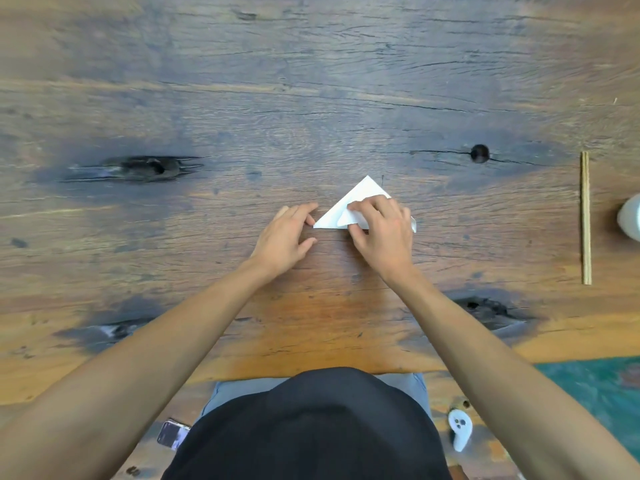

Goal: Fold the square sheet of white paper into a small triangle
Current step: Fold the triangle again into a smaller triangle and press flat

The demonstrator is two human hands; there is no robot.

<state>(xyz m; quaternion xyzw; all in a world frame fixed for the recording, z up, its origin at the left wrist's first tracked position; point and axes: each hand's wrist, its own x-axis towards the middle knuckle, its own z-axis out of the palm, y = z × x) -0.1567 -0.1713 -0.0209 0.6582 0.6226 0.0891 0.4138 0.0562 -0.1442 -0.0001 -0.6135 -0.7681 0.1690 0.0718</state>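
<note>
The white paper (356, 199) lies on the wooden table, folded into a triangle with its apex pointing away from me and its long edge towards me. My right hand (379, 233) covers the right half of it and pinches a flap of the paper that is lifted over towards the left. A small corner of paper pokes out to the right of that hand. My left hand (285, 237) rests on the table just left of the triangle's left tip, fingers curled and fingertips touching or almost touching that tip.
A pair of wooden chopsticks (585, 218) lies at the far right, with a white rounded object (630, 216) at the right edge. The wooden table (311, 98) has dark knots and a hole (479, 153). Below the near edge sit a phone (172, 434) and a white controller (460, 429).
</note>
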